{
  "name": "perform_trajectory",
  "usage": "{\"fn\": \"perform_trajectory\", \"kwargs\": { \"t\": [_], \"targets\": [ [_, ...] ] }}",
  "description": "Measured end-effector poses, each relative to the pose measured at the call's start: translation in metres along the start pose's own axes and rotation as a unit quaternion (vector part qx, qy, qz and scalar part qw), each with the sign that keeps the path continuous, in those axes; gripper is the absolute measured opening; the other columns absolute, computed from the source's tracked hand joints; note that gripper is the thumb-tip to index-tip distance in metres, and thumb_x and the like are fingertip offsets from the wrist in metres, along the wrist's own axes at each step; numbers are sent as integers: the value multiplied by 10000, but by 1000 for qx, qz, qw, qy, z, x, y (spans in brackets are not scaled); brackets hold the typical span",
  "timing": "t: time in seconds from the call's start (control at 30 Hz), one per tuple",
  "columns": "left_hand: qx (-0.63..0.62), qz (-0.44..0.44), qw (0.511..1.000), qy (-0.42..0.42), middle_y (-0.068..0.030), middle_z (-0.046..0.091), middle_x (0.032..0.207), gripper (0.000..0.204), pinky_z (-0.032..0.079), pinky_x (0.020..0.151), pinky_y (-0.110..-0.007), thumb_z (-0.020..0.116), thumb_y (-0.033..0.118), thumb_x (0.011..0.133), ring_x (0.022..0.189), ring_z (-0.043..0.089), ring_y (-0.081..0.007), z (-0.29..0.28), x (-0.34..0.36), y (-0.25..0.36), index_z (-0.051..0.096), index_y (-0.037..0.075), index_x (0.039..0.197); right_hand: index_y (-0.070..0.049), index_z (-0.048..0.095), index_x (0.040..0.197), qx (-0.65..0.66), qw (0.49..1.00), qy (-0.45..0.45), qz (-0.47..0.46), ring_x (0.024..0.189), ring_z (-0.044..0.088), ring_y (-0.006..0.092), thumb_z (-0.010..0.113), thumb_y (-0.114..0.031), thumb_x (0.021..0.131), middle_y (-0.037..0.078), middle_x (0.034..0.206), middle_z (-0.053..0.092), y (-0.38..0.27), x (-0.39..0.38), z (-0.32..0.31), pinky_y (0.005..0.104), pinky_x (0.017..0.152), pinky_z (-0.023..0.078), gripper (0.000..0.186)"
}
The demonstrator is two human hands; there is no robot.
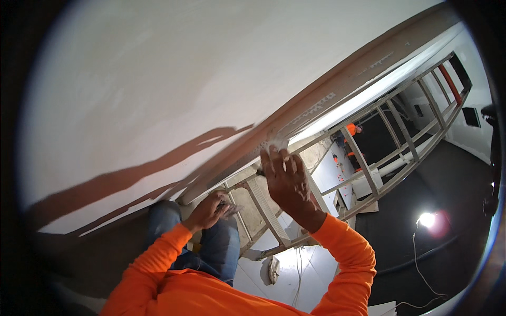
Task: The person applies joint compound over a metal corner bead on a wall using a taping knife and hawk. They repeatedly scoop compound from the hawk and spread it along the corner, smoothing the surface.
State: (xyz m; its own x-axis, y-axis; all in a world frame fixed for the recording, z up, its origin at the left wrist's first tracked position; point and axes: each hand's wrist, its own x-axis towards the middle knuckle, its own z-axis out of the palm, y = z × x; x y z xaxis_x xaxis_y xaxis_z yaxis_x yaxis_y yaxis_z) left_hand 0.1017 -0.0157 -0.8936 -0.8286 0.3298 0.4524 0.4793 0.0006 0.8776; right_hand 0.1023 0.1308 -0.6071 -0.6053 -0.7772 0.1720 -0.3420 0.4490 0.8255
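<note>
My right hand (289, 184) reaches up to a brown, trough-like edge (247, 150) along the white wall. Its fingers are stretched out and a little apart, their tips against the edge by a blurred whitish smear (275, 139). A small dark patch shows beside the thumb; I cannot tell what it is. Lower and to the left, beside my knees, is my left hand (207, 211), its fingers curled around a greyish, blurred lump (230, 210) whose kind is unclear. Both sleeves are orange.
A long wooden ladder (269, 213) slants across to the upper right. Below, a bright lamp (427, 219) with a pale cable (415, 258) lies on the dark floor (400, 258). People in orange (351, 129) are far down. A crumpled beige thing (273, 270) lies on pale panels.
</note>
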Motion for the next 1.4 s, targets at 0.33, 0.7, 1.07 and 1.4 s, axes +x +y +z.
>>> {"fn": "perform_trajectory", "kwargs": {
  "t": [0.33, 0.7, 1.07, 1.4],
  "targets": [
    [-50, 33, 998, 19, -221, 522, 1512, 432, 395, 1185, -457, 565, 323, 1083, 1394, 511, -396, 23, 19, -2, 565, -9, 1360, 26, 624, 1394, -64, 995, -55, 55, 1127, 614, 282, 626, -225, 947, 170, 1248, 663, -26, 41, 25, 453, 950, 478, 513],
    [-47, -19, 998, 27, -216, 543, 1499, 303, 435, 1158, -457, 596, 245, 1075, 1376, 537, -397, 27, -9, -14, 608, -25, 1212, -17, 637, 1412, 32, 984, -173, -32, 1217, 589, 315, 603, -217, 956, 172, 1357, 619, -77, 17, 33, 503, 978, 458, 500],
    [-49, 48, 997, 27, -208, 484, 1560, 344, 352, 1224, -457, 585, 310, 1080, 1454, 454, -382, 22, 39, -12, 674, 8, 1217, -82, 639, 1455, -111, 992, -2, 61, 1152, 583, 246, 602, -197, 951, 75, 1324, 623, 1, 35, 25, 479, 965, 418, 518],
    [-50, -2, 998, 26, -179, 508, 1506, 304, 432, 1178, -453, 635, 236, 1067, 1387, 512, -368, 35, 62, -28, 681, 24, 1280, -51, 590, 1486, -63, 994, -54, 71, 1126, 606, 252, 605, -230, 948, 122, 1331, 627, -51, 29, 56, 486, 935, 444, 567]
  ]
}}
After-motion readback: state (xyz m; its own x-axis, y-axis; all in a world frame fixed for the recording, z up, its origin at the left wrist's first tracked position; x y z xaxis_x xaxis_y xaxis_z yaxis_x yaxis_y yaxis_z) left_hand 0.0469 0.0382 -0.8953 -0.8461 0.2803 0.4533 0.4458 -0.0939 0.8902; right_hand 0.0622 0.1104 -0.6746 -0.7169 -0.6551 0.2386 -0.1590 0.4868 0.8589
